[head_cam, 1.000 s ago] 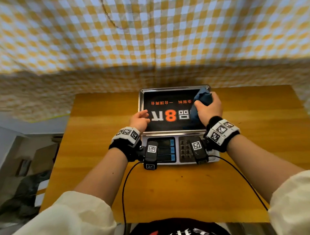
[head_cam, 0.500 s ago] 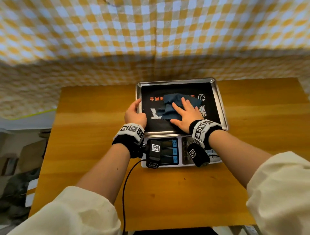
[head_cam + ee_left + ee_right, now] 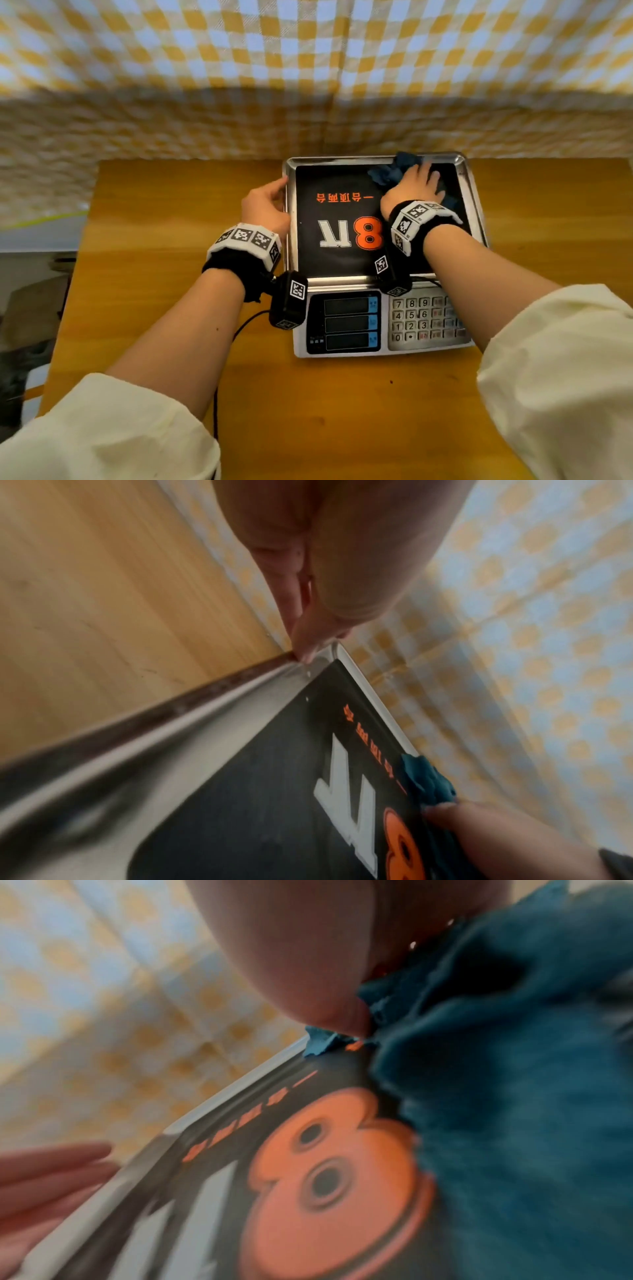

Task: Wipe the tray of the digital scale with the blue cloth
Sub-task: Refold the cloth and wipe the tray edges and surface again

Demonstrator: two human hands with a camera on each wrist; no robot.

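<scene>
The digital scale (image 3: 346,322) stands on a wooden table, its steel tray (image 3: 342,281) covered by a black sticker with an orange 8. The blue cloth (image 3: 387,173) lies bunched at the tray's far right part. My right hand (image 3: 414,185) presses flat on it with fingers spread. In the right wrist view the cloth (image 3: 514,1096) fills the right side under my thumb. My left hand (image 3: 267,205) rests against the tray's left rim, and its fingertips (image 3: 308,631) touch the rim (image 3: 205,712) near the far corner. The cloth (image 3: 428,780) shows at the tray's far edge.
The wooden table (image 3: 171,240) has bare room left, right and in front of the scale. A yellow-and-white checked cloth (image 3: 308,68) hangs behind the table's far edge. A black cable (image 3: 246,325) runs from the left wrist camera toward me. The keypad (image 3: 424,318) faces me.
My right hand has slid the cloth from the tray's middle to its far right part. The left hand has stayed against the left rim.
</scene>
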